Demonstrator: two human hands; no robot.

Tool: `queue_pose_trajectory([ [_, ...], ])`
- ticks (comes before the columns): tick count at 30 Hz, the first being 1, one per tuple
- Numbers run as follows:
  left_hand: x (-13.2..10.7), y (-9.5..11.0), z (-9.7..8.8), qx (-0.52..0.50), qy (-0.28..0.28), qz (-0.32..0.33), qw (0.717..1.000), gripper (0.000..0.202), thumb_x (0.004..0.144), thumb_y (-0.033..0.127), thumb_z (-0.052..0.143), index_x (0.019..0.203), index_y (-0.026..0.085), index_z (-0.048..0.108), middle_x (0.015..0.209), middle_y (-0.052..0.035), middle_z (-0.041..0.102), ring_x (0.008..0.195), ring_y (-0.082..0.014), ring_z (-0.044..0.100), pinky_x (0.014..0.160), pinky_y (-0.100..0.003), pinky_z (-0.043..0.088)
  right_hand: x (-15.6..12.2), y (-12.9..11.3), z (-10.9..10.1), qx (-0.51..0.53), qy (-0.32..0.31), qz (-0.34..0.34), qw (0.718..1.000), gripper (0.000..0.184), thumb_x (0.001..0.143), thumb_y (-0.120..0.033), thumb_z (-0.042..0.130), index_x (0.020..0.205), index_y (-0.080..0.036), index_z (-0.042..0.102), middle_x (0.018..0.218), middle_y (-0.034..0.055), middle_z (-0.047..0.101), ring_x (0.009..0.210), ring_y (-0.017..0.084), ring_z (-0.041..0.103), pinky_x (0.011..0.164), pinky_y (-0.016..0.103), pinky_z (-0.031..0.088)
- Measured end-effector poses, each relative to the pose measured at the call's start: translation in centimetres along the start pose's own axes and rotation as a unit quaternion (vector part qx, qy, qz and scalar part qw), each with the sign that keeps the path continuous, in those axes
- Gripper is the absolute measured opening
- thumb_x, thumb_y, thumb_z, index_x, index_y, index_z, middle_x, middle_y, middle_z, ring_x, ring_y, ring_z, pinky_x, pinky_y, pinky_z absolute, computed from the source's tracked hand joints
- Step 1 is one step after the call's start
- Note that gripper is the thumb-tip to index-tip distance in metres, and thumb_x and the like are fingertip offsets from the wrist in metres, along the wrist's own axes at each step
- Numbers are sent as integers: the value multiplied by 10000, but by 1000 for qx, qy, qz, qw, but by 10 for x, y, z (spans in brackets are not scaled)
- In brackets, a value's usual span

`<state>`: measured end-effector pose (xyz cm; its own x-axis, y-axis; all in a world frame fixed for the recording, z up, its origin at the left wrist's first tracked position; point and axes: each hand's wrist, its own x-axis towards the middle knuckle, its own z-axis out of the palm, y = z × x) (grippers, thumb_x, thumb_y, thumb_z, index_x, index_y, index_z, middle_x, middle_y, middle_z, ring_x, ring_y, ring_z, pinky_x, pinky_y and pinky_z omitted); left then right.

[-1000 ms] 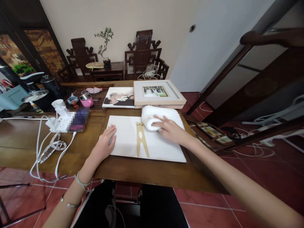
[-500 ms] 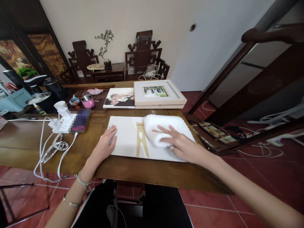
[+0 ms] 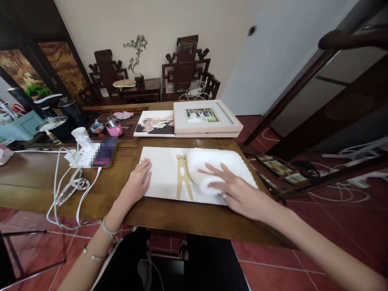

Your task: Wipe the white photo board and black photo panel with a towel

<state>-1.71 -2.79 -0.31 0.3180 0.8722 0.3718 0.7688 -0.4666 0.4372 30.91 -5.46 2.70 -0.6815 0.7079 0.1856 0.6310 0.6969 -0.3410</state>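
A white board [image 3: 165,173] with a gold clothespin-shaped mark [image 3: 183,178] lies flat on the wooden table [image 3: 188,220]. My left hand [image 3: 138,184] rests flat on the board's left edge, fingers stretched out. My right hand [image 3: 233,188] presses flat, fingers spread, on a white folded cloth [image 3: 218,165] that covers the board's right part. The cloth hides the board's right side.
Behind the board lie a photo print [image 3: 154,123] and a framed picture [image 3: 206,117]. To the left sit a white power strip with cables [image 3: 79,157], a pink pot [image 3: 113,128] and kettles. Carved chairs stand by the wall. Red tiled floor shows to the right.
My right hand has slid the white cloth from the board's far edge toward me and to the right. My left hand has stayed on the board's left edge.
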Motion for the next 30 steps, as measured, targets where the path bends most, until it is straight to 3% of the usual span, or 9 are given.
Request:
queue_pose_trajectory([
  [5,1,0,-1,-8,0,1,1000,390,911,231,416,1234,94,588,1362,-182,540,1327,-282,445,1115,-489,352,-50,-45,7,-3,3,-50,999,437,638,16,411,817,-253,704,1479,4,396,1408,285,221,1135,627,179],
  [9,1,-1,-3,-13,-11,0,1000,403,912,238,415,1244,82,581,1373,-189,526,1333,-284,435,1120,-493,341,-54,-44,6,-13,3,-70,997,426,638,29,406,813,-232,694,1481,22,393,1408,281,222,1135,618,196],
  [13,1,-2,-3,-16,-10,5,1000,396,914,243,415,1249,109,580,1375,-167,532,1337,-273,431,1121,-499,337,-25,-16,1,-10,-11,-40,999,497,600,10,399,941,-210,686,1466,48,422,1413,277,212,1137,625,174],
  [19,0,0,-3,-11,-12,-4,1000,405,917,248,410,1251,90,577,1376,-182,525,1334,-271,436,1122,-491,337,47,43,-3,-31,16,25,999,518,670,-5,397,1086,-164,661,1386,117,519,1389,296,278,1119,630,205],
  [22,0,0,-3,-12,-6,-7,1000,390,917,243,415,1245,118,585,1371,-164,536,1329,-266,443,1118,-495,344,63,53,-2,-41,28,46,998,518,697,-11,407,1127,-161,653,1391,125,512,1386,316,283,1104,646,218],
  [25,0,0,-3,-16,-1,-9,1000,378,916,247,423,1235,136,593,1366,-151,545,1325,-263,450,1118,-494,345,49,38,1,-45,25,32,998,513,682,-10,412,1097,-175,666,1446,111,449,1405,325,228,1094,668,206],
  [30,0,2,-3,-19,-15,-17,1000,417,922,260,399,1269,92,559,1393,-181,509,1349,-263,416,1132,-479,319,-17,-21,11,-42,15,-15,999,503,614,10,420,970,-215,696,1480,60,403,1420,303,172,1120,654,162],
])
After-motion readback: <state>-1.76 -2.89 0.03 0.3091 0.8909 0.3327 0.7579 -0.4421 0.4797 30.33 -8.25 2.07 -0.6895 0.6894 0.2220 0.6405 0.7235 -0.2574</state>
